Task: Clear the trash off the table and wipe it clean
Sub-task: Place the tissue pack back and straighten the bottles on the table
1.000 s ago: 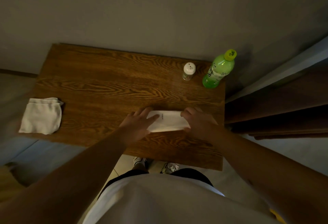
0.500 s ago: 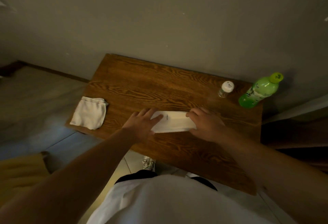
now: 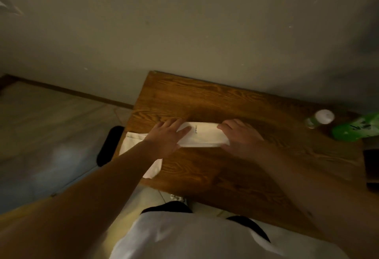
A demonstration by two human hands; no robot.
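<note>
A folded white paper (image 3: 203, 136) with a small printed line lies flat on the wooden table (image 3: 215, 103). My left hand (image 3: 167, 138) lies over its left end, fingers spread. At the paper's right end, my right hand (image 3: 239, 136) pinches the edge with thumb and fingers. A white folded cloth (image 3: 134, 146) sits at the table's left edge, partly hidden under my left forearm.
A small jar with a white lid (image 3: 320, 118) and a green plastic bottle (image 3: 356, 128) stand at the table's far right by the wall. A dark object (image 3: 107, 146) lies on the floor left of the table. A dark shape (image 3: 372, 166) borders the right edge.
The view has swung left, so table and bottle sit further right in frame. Both hands and the paper have slid left along the table toward the cloth.
</note>
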